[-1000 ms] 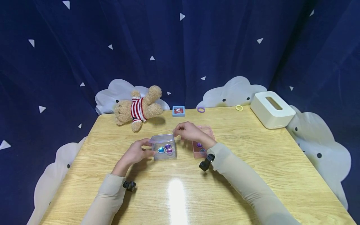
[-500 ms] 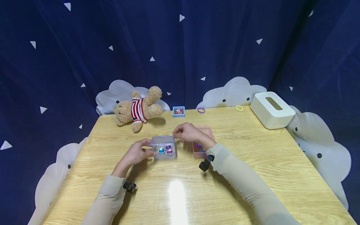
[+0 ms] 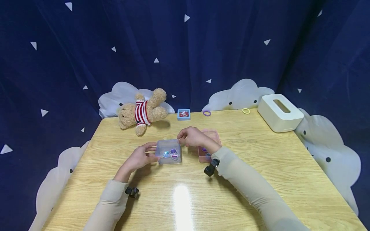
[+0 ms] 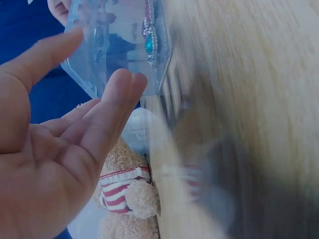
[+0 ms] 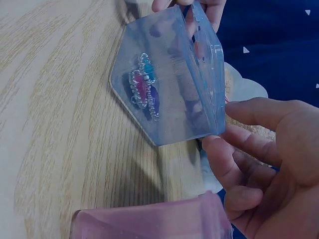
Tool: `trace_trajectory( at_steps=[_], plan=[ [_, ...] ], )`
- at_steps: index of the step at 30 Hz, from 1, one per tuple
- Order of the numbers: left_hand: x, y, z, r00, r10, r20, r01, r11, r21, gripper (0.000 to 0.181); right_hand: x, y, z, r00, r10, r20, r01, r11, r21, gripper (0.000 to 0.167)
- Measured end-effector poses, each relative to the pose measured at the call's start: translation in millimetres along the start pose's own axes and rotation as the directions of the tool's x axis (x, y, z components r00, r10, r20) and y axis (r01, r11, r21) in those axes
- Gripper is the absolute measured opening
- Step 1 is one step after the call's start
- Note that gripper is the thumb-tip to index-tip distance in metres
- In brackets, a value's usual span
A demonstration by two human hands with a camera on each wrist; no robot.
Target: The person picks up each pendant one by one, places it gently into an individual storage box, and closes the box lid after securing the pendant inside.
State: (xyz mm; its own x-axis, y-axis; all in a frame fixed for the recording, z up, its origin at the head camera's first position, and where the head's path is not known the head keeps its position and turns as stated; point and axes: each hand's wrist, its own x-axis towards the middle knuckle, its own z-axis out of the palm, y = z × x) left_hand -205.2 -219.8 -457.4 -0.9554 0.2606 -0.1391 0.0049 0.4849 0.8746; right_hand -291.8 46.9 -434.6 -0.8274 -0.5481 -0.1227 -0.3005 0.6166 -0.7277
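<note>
A clear plastic box (image 3: 169,160) stands on the table, holding a blue, a purple and a pink gem-like piece (image 5: 145,82) with beaded silver rims. Its hinged lid (image 3: 167,146) leans down over them, still at a slight angle to the base. At the box's left end, my left hand (image 3: 140,156) holds it, thumb near the front and fingers further back. My right hand (image 3: 190,135) pinches the lid's right corner between thumb and index finger. Under my right wrist lies an open pink box (image 3: 202,157) with similar pieces, partly hidden by the arm.
A teddy bear (image 3: 141,112) in a striped shirt lies at the back left. Beyond the hands are a small blue framed box (image 3: 183,114), a purple ring (image 3: 207,113) and a yellow ring (image 3: 246,111). A white tissue box (image 3: 278,112) stands back right.
The lid has swung down toward me over the gem-like pieces, with my right hand following slightly lower. My left hand stays at the clear box's left end.
</note>
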Motion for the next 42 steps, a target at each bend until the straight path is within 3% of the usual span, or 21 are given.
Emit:
trace_trajectory(
  at_steps=[9,18,31,36,42],
  plan=[
    [-0.7,1.2,-0.4,1.000,0.001,0.014,-0.001,1.000,0.017,0.069,2.1,2.4,2.7,1.000,-0.014,-0.006,0.013,0.999,-0.045,0.016],
    [0.6,4.2,2.5,0.999,-0.018,-0.033,0.020,0.997,0.080,0.067,2.7,1.0,4.4,1.000,-0.021,-0.015,0.020,0.998,-0.066,0.018],
    [-0.4,8.0,3.0,0.999,-0.032,-0.038,0.035,0.995,0.091,0.068,1.8,2.0,2.7,0.998,-0.063,-0.011,0.061,0.990,-0.130,0.019],
    [-2.0,6.4,1.0,0.999,-0.024,-0.035,0.027,0.997,0.070,0.068,-0.7,6.5,-3.4,0.996,-0.085,-0.040,0.080,0.989,-0.121,0.023],
    [-4.2,10.5,-3.4,0.995,0.025,-0.097,-0.018,0.997,0.071,0.060,-11.8,11.9,-20.5,0.997,-0.036,-0.070,0.035,0.999,-0.006,0.028]
  ],
)
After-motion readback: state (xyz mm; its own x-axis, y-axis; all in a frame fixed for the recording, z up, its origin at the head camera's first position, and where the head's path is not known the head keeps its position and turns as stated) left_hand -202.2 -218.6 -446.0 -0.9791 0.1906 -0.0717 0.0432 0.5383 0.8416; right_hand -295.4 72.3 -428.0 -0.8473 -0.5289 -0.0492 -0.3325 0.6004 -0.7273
